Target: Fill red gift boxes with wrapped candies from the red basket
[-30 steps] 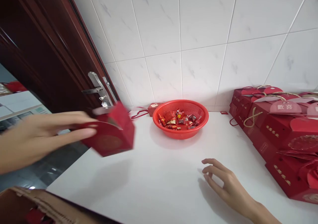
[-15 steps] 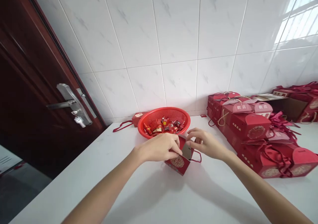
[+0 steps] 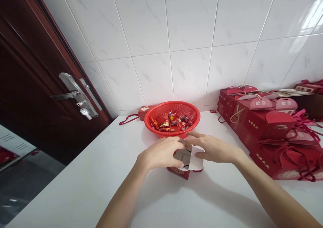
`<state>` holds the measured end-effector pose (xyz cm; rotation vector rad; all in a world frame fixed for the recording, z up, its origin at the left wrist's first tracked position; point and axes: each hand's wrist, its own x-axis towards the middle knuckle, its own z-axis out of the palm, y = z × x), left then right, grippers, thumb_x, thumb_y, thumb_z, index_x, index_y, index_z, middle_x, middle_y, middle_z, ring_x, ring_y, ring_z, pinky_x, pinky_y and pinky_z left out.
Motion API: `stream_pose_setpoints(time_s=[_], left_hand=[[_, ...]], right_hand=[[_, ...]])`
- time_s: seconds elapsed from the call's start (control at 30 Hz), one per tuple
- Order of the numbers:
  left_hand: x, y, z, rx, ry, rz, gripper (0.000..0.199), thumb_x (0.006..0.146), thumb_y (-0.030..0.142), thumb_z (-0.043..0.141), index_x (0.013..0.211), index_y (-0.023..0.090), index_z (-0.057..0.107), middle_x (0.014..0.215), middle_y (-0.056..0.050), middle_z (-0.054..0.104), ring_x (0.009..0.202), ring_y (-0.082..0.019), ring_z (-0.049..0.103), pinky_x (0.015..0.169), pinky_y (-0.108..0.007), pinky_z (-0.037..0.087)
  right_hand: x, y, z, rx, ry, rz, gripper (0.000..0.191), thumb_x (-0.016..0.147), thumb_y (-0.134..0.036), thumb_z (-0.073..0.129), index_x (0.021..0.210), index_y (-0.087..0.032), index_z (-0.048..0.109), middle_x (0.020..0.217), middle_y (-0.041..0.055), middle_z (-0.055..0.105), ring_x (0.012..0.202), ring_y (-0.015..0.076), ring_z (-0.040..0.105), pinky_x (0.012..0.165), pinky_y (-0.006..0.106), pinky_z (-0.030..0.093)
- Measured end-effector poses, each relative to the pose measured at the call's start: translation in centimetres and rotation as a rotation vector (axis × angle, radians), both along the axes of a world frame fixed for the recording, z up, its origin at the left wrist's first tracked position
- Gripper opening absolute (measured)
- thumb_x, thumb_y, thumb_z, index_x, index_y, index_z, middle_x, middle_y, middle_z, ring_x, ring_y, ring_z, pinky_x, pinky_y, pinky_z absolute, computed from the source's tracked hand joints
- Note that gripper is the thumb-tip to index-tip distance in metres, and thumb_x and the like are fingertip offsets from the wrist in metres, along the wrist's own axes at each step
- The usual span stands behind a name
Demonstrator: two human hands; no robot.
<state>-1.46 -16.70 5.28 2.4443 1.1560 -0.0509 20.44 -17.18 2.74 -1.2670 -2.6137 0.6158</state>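
Note:
A small red box (image 3: 179, 172) with a gold pattern stands on the white table, its top unfolded so the grey inside shows. My left hand (image 3: 163, 154) grips the box's left side, thumb over the near edge. On the right, my right hand (image 3: 210, 148) has its fingers on a white-faced flap (image 3: 196, 160). A red cord loop pokes out at the box's lower right. Just behind the hands sits a red plastic basket (image 3: 174, 106) holding wrapped sweets (image 3: 174, 120).
Red gift boxes (image 3: 264, 123) with cords and ribbons are stacked on the right side of the table (image 3: 106, 174). Another small red box (image 3: 143, 112) lies behind the basket's left side. A tiled wall (image 3: 151, 76) runs along the back; a dark door (image 3: 37, 69) is at left.
The flap on the box's right side is now folded outward, showing its white face, and the opening is wider. The whole view has shifted slightly.

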Motion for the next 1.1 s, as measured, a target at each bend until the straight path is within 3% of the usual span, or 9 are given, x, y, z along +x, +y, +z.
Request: stream_pose_setpoints(time_s=[0.1, 0.2, 0.3, 0.43, 0.6, 0.7, 0.87, 1.1], left_hand=[[-0.9, -0.3, 0.4, 0.003, 0.003, 0.126, 0.056, 0.072, 0.041, 0.074, 0.126, 0.032, 0.063, 0.121, -0.002, 0.056, 0.098, -0.023, 0.061, 0.067, -0.027, 0.044], [-1.9, -0.2, 0.6, -0.008, 0.029, 0.182, 0.063, 0.067, 0.043, 0.076, 0.126, 0.031, 0.059, 0.122, -0.003, 0.051, 0.095, -0.022, 0.061, 0.066, -0.027, 0.044], [-3.0, 0.1, 0.5, -0.058, 0.033, 0.190, 0.058, 0.063, 0.043, 0.078, 0.117, 0.030, 0.061, 0.120, -0.003, 0.050, 0.091, -0.022, 0.060, 0.063, -0.026, 0.045], [-4.1, 0.9, 0.3, -0.146, 0.083, 0.189, 0.057, 0.058, 0.042, 0.081, 0.110, 0.030, 0.063, 0.118, -0.003, 0.051, 0.099, -0.024, 0.059, 0.067, -0.026, 0.047], [-4.3, 2.1, 0.0, -0.234, 0.172, 0.191, 0.079, 0.051, 0.050, 0.086, 0.121, 0.027, 0.056, 0.120, -0.005, 0.052, 0.110, -0.029, 0.055, 0.078, -0.030, 0.049], [-4.2, 2.5, -0.4, -0.258, 0.195, 0.216, 0.082, 0.049, 0.052, 0.086, 0.118, 0.024, 0.052, 0.122, -0.007, 0.053, 0.111, -0.030, 0.055, 0.077, -0.031, 0.049], [-3.8, 2.9, -1.0, -0.263, 0.218, 0.225, 0.083, 0.050, 0.051, 0.086, 0.119, 0.025, 0.049, 0.117, -0.007, 0.056, 0.100, -0.029, 0.059, 0.071, -0.032, 0.048], [-3.0, 2.4, -1.2, -0.184, 0.123, 0.248, 0.072, 0.060, 0.051, 0.081, 0.122, 0.024, 0.054, 0.131, -0.010, 0.055, 0.114, -0.033, 0.058, 0.078, -0.033, 0.051]], right_hand=[[-0.3, -0.4, -0.5, -0.003, -0.062, 0.043, 0.044, 0.082, -0.013, 0.061, 0.122, -0.031, 0.062, 0.129, 0.0055, 0.057, 0.085, 0.0194, 0.066, 0.072, 0.031, 0.049], [-0.6, -0.4, -1.1, -0.010, -0.046, 0.049, 0.047, 0.090, -0.029, 0.058, 0.137, -0.031, 0.053, 0.132, 0.0087, 0.059, 0.089, 0.0235, 0.068, 0.077, 0.035, 0.049], [-1.2, -0.4, -1.5, -0.069, 0.014, 0.004, 0.049, 0.089, -0.040, 0.061, 0.135, -0.027, 0.054, 0.122, 0.0093, 0.067, 0.095, 0.0272, 0.067, 0.077, 0.034, 0.048], [-1.8, -0.6, -1.6, -0.142, 0.048, -0.096, 0.060, 0.075, -0.042, 0.076, 0.129, -0.027, 0.054, 0.107, 0.0074, 0.072, 0.093, 0.0289, 0.067, 0.072, 0.032, 0.046], [-2.0, -1.0, -1.5, -0.227, -0.019, -0.186, 0.070, 0.076, -0.052, 0.075, 0.133, -0.025, 0.045, 0.106, 0.0107, 0.070, 0.094, 0.0296, 0.067, 0.076, 0.034, 0.047], [-1.9, -1.0, -1.5, -0.253, -0.041, -0.195, 0.075, 0.077, -0.058, 0.072, 0.138, -0.026, 0.042, 0.109, 0.0118, 0.069, 0.095, 0.0304, 0.066, 0.079, 0.036, 0.047], [-1.6, -0.9, -1.4, -0.271, -0.105, -0.217, 0.080, 0.075, -0.061, 0.072, 0.139, -0.022, 0.044, 0.099, 0.0133, 0.071, 0.088, 0.0325, 0.065, 0.072, 0.036, 0.047], [-0.7, -0.6, -1.2, -0.116, -0.094, -0.282, 0.067, 0.080, -0.052, 0.069, 0.138, -0.024, 0.051, 0.103, 0.0121, 0.072, 0.093, 0.0319, 0.067, 0.075, 0.035, 0.047]])
